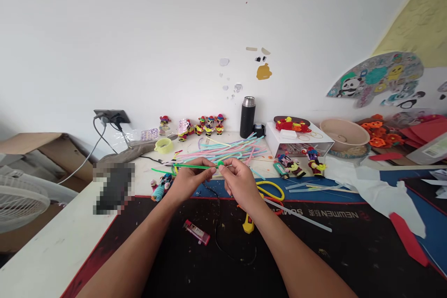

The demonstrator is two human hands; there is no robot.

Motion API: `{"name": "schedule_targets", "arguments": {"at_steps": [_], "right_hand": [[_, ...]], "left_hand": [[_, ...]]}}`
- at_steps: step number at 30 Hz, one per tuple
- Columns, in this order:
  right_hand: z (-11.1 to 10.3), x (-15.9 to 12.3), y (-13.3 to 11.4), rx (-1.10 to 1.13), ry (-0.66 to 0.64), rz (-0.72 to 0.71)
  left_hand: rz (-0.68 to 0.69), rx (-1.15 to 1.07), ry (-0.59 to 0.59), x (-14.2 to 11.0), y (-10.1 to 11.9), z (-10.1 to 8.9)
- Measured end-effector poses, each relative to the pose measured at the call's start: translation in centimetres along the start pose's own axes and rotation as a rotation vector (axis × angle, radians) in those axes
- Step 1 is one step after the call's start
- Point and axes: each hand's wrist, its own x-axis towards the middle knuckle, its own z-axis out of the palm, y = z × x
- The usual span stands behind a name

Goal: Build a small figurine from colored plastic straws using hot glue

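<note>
Near the middle of the desk, my left hand [191, 179] pinches a green pipe cleaner [186, 165] between thumb and forefinger. Its long, straight part runs out to the left past the hand. My right hand [240, 180] is closed on the other end, where a small green curl or ball [220, 163] shows at the fingertips. Both hands are held close together above the mat. A pile of pastel strips [226, 150] lies just beyond them. A small figure in light blue [162, 191] is beside my left wrist.
On the dark mat [164, 265] lie a pink lighter [197, 232], a yellow cutter [248, 224] and a thin black cable. Yellow-handled scissors [272, 190] are by my right wrist. Behind stand several figures [209, 125], a black flask [247, 118] and a white box [300, 137].
</note>
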Motion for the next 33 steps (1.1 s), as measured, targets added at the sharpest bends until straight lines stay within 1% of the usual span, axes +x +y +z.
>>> {"name": "schedule_targets", "arguments": {"at_steps": [3, 7, 9, 11, 14, 17, 22, 25, 28, 33], "right_hand": [[-0.1, -0.1, 0.1, -0.053, -0.014, -0.023], [0.0, -0.3, 0.2, -0.273, -0.059, -0.100], [0.1, -0.4, 0.3, -0.353, -0.073, -0.114], [0.1, -0.5, 0.4, -0.376, -0.053, -0.105], [0.2, -0.4, 0.4, -0.342, -0.023, -0.067], [0.2, -0.4, 0.4, -0.281, -0.044, -0.034], [0.2, -0.3, 0.3, -0.190, -0.043, -0.011], [0.1, -0.2, 0.1, -0.125, -0.024, 0.019], [0.1, -0.1, 0.0, -0.078, -0.012, 0.028], [0.0, -0.1, 0.0, -0.089, -0.029, 0.015]], "left_hand": [[-0.018, 0.016, 0.002, 0.3, -0.1, -0.5], [0.033, 0.136, 0.070, 0.7, 0.0, -1.3], [0.068, 0.197, 0.056, 0.7, 0.2, -1.4], [0.078, 0.207, 0.042, 0.6, 0.4, -1.5], [0.049, 0.154, 0.027, 0.4, 0.5, -1.5], [0.018, 0.112, 0.024, 0.4, 0.3, -1.7], [0.007, 0.127, 0.033, 0.6, 0.0, -1.9], [0.023, 0.155, -0.010, 0.5, 0.1, -1.8], [0.028, 0.119, -0.050, 0.4, 0.5, -1.5], [-0.002, 0.063, -0.017, 0.5, 0.7, -1.5]]}}
